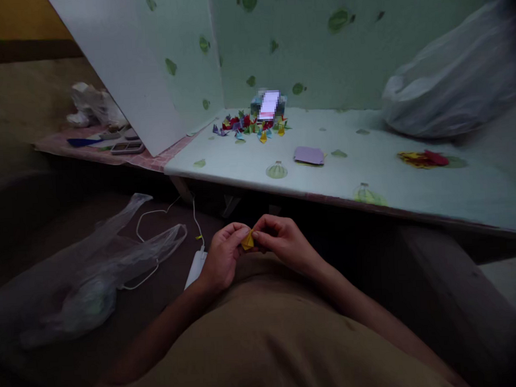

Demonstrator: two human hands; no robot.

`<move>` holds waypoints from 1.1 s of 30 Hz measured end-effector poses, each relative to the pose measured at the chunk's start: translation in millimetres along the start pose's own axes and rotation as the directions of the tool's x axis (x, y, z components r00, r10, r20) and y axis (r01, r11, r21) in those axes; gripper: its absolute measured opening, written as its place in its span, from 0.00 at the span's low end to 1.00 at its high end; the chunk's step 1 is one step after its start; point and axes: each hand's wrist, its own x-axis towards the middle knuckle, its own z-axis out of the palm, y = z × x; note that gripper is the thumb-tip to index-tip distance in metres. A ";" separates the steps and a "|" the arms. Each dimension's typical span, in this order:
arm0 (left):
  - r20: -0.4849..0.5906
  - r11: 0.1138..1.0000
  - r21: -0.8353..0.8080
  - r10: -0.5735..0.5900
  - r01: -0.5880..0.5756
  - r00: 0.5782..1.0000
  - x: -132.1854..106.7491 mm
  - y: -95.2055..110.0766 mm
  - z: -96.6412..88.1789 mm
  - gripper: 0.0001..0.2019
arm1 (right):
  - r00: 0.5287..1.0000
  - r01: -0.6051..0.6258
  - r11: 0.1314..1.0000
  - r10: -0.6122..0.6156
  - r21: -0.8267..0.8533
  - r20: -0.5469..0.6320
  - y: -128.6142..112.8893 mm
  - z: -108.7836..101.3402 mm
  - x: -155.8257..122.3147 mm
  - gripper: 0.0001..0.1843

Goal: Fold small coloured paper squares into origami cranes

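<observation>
Here's the big one first: a pale tabletop runs across the view, printed with green motifs, and behind it rises a green patterned wall. Over on the right, a bulging white plastic bag sits on that surface near the back. Down on the left, a see-through plastic bag sprawls across the floor, something bundled inside it.

Now the hands, low and central, just in front of the tabletop's near edge! The left hand comes in from one side, the right hand from the other, nearly meeting.

Toward the back, a crowd of small folded paper figures, red, purple, blue, green and yellow, with a phone propped up right behind them, its screen blurred out. Under the white bag's near side, a flat heap of red and yellow pieces; nearer the middle, a neat stack of lilac-topped paper.

And the smallest, right in the action: a yellow folded paper, held clear of the tabletop between both hands! Left fingers pinch one side, right thumb and index finger nip the other.
</observation>
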 end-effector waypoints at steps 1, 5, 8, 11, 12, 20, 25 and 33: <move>0.000 1.000 0.001 0.002 -0.002 1.000 -0.2 0.2 0.4 0.12 | 1.000 0.000 1.000 0.000 0.001 0.002 0.2 -0.1 0.0 0.08; 0.004 1.000 0.006 0.000 0.000 1.000 -0.7 1.0 1.1 0.12 | 1.000 0.015 0.999 -0.015 -0.030 -0.006 1.4 -0.1 0.6 0.07; 0.012 1.000 0.001 -0.002 0.002 1.000 -0.6 1.5 0.7 0.11 | 1.000 0.025 0.999 -0.026 -0.037 -0.007 2.2 0.0 0.9 0.07; 0.021 1.000 -0.007 -0.004 0.004 1.000 -0.3 1.7 0.1 0.10 | 0.999 0.031 0.999 -0.031 -0.035 -0.012 2.5 -0.2 0.8 0.07; 0.023 1.000 -0.006 -0.005 0.005 1.000 -0.2 1.8 0.0 0.10 | 0.999 0.029 0.999 -0.030 -0.032 -0.015 2.5 -0.3 0.8 0.07; 0.012 1.000 -0.008 0.005 -0.005 1.000 0.3 0.8 1.1 0.12 | 1.000 0.024 0.999 -0.025 -0.026 -0.014 2.7 0.2 1.2 0.07; 0.009 1.000 0.005 0.021 -0.021 1.000 2.0 -0.9 0.4 0.13 | 0.999 0.025 0.999 -0.026 -0.029 -0.025 3.2 0.5 1.1 0.08; 0.004 0.998 0.046 0.049 -0.049 0.999 2.5 -4.7 -1.6 0.13 | 0.994 0.070 0.995 -0.076 -0.078 -0.073 7.0 2.6 1.9 0.08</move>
